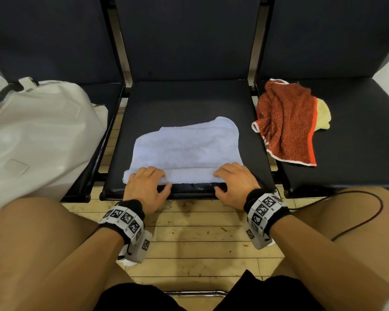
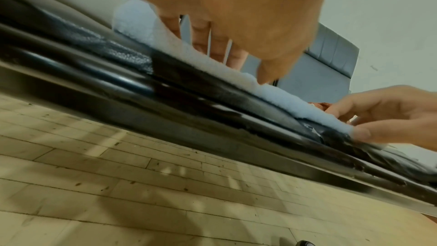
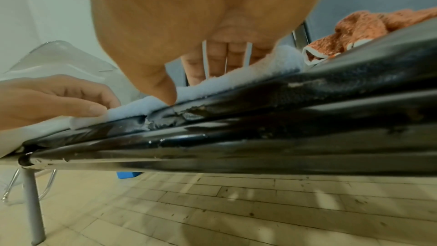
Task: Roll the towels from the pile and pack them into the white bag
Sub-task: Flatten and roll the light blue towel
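Note:
A light blue towel (image 1: 186,147) lies flat on the middle dark seat (image 1: 189,102), its near edge turned over into a narrow roll. My left hand (image 1: 153,176) grips the roll's left end, fingers curled over it and thumb at the seat's front edge. Likewise, my right hand (image 1: 225,173) grips the right end. The left wrist view shows the left hand (image 2: 238,64) on the towel (image 2: 279,93). In the right wrist view, the right hand (image 3: 196,81) pinches the towel (image 3: 272,63). The white bag (image 1: 38,135) sits on the left seat.
A crumpled red patterned towel (image 1: 288,122) lies on the right seat, partly over a pale yellow towel (image 1: 323,115). Dark seat backs rise behind all three seats. My bare knees flank the middle seat, with wooden floor (image 1: 189,234) between them.

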Action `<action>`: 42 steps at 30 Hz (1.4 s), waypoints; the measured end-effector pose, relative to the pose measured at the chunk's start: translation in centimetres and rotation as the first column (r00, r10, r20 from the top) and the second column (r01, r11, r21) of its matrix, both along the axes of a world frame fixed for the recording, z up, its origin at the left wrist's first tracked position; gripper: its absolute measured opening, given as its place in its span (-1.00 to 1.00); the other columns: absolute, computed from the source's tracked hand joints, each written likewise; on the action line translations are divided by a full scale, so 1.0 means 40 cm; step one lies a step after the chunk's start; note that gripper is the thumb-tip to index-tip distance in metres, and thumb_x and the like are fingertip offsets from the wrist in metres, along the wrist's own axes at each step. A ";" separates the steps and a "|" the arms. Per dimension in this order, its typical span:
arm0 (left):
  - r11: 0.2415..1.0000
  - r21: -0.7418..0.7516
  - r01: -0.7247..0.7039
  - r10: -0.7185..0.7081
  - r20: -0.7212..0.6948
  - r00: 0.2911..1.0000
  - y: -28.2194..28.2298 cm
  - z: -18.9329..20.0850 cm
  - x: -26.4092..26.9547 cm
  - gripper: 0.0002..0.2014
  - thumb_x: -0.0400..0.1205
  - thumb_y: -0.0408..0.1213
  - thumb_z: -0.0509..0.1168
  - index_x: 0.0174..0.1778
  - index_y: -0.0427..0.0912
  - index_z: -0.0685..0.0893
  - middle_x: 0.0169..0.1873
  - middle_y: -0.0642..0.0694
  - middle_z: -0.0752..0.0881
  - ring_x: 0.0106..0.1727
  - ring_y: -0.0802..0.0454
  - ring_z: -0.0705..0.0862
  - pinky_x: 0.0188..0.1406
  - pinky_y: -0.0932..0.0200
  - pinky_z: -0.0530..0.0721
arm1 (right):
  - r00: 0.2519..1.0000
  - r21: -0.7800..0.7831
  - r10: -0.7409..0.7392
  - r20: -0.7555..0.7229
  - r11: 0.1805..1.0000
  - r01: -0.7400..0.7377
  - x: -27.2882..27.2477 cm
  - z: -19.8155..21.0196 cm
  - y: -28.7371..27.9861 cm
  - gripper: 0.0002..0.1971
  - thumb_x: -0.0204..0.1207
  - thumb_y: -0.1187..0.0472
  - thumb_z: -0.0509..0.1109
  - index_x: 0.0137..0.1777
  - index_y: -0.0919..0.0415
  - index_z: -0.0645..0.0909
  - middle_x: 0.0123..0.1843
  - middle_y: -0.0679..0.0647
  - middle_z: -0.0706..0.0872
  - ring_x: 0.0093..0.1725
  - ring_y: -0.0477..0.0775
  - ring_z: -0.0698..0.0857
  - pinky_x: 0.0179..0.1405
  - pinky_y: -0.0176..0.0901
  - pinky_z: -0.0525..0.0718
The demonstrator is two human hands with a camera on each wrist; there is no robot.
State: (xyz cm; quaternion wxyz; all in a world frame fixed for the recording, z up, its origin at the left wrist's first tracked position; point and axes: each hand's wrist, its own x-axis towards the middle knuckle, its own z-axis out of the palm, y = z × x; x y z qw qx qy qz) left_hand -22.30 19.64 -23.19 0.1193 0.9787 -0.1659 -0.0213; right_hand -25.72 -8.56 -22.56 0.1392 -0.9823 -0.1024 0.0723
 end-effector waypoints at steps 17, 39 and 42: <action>0.990 0.034 -0.138 0.137 0.018 0.990 0.020 0.007 0.015 -0.64 0.66 -0.20 0.23 0.39 -0.03 0.57 0.20 -0.06 0.66 0.20 -0.09 0.61 0.39 -0.16 0.34 | 0.994 0.070 -0.105 0.028 0.992 0.102 0.017 0.011 -0.026 -0.74 0.60 0.22 0.27 0.25 0.11 0.62 0.20 0.07 0.66 0.08 0.25 0.63 0.04 0.05 0.58; 1.000 0.005 -0.017 0.017 0.038 0.999 0.023 0.003 0.019 -0.81 0.67 -0.08 0.22 0.09 -0.03 0.67 -0.02 0.03 0.69 0.06 -0.08 0.67 0.30 -0.09 0.50 | 0.999 0.005 -0.038 -0.022 0.999 0.038 0.021 0.012 -0.020 -0.65 0.61 0.18 0.11 0.31 0.09 0.59 0.07 0.07 0.70 0.07 0.19 0.61 0.12 0.06 0.52; 1.000 0.024 0.000 -0.001 0.020 1.000 0.023 0.003 0.012 -0.66 0.59 0.11 0.30 0.15 -0.02 0.69 0.07 0.05 0.69 0.10 -0.05 0.66 0.33 -0.13 0.51 | 0.999 0.002 -0.018 -0.045 1.000 0.018 0.010 0.015 -0.022 -0.63 0.50 -0.02 0.13 0.21 0.02 0.62 0.03 -0.01 0.65 0.03 0.12 0.60 0.09 0.02 0.51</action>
